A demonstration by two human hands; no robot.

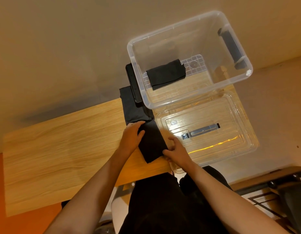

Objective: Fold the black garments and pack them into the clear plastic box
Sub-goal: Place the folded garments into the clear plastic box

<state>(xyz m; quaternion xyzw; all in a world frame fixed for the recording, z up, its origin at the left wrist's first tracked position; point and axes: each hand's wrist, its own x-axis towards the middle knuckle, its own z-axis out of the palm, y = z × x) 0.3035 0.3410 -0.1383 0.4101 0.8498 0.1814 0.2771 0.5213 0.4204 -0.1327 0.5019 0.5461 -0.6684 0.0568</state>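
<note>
Now left hand [132,137] and right hand [177,152] grip the folded garment [153,142] lengthwise; the box [173,27] sits upper right, nearer my right.

The clear box [214,53] stands open, a folded black garment [165,74] flat inside. A second garment [151,146] lies on the desk [62,149] beside it.
</note>
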